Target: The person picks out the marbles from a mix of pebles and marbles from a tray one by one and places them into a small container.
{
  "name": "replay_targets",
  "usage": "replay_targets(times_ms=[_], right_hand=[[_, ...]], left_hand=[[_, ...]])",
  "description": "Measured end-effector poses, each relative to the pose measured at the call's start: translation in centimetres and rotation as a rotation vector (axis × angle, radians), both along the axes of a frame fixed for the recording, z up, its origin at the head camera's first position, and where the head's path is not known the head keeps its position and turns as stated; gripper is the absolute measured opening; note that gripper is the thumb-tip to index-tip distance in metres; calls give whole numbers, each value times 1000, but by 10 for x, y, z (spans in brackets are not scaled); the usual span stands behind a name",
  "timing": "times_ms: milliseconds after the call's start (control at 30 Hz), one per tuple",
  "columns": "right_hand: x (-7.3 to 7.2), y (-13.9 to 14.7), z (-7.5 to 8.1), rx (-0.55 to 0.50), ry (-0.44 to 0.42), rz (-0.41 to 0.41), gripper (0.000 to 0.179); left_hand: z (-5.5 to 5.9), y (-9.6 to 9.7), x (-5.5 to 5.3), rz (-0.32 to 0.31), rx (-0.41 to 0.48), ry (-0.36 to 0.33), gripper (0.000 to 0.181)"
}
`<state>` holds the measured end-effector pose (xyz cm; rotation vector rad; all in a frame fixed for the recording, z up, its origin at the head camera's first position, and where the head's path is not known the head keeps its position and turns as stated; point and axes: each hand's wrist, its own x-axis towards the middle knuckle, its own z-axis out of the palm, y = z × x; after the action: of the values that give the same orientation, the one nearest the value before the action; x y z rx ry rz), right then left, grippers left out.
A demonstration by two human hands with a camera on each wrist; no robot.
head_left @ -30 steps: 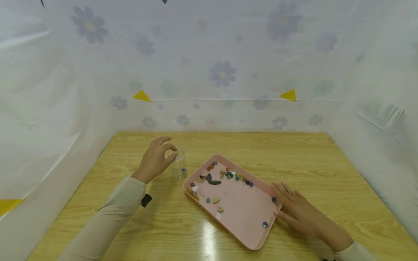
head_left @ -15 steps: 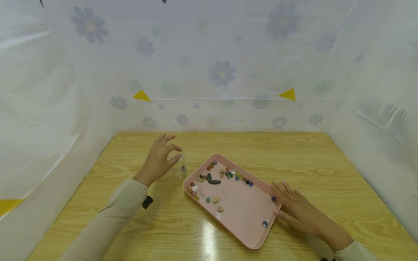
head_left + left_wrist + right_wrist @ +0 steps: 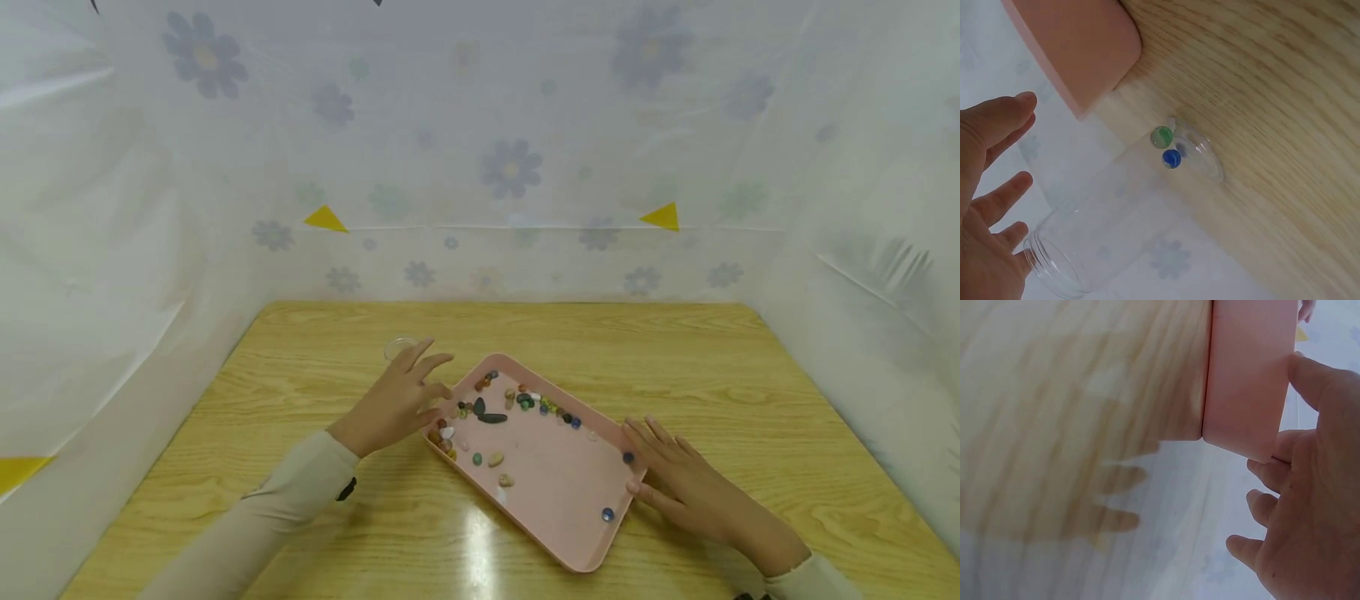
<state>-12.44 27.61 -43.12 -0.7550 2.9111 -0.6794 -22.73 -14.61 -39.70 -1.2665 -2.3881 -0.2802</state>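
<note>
My left hand (image 3: pixel 393 406) hovers by the left corner of a pink tray (image 3: pixel 555 492), its fingers loosely spread and holding nothing visible. Behind that hand stands a clear jar (image 3: pixel 1116 194), upright; in the head view only its rim (image 3: pixel 400 344) shows clearly. At the jar's bottom lie a green marble (image 3: pixel 1161 137) and a blue marble (image 3: pixel 1172 159). My right hand (image 3: pixel 686 492) rests at the tray's right end, thumb and fingers touching the rim. Marbles and small stones lie in the tray, including dark elongated stones (image 3: pixel 492 418) and a blue marble (image 3: pixel 608 515).
A wood-grain table (image 3: pixel 360 533) carries everything. White flower-printed sheeting (image 3: pixel 510 100) encloses its back and sides, with yellow triangles (image 3: pixel 660 217) stuck on it. The tray lies at an angle, its low walls rising around the stones.
My left hand has moved from the jar's mouth rightward and down to the tray's left corner, its thumb and forefinger spreading apart. The right hand and tray stay put.
</note>
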Motion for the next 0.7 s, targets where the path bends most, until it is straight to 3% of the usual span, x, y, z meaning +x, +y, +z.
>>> replay_targets(times_ms=[133,267,500,600,700], right_hand=[[0,0,0,0,-4,1,68],[0,1,0,4,-5,4,67],[0,0,1,9,-7,5,67],[0,0,1,2,-15,3,67],[1,-1,1,-1,-13,0,67]], left_hand=[[-2,3,2,-25,-58,48,27],[-3,8,3,-36,-119,35,30],[-9,13,4,-17,-215,-8,70],[-10,15,5,-7,-204,-40,71],[-10,18,4,13,-204,-76,52]])
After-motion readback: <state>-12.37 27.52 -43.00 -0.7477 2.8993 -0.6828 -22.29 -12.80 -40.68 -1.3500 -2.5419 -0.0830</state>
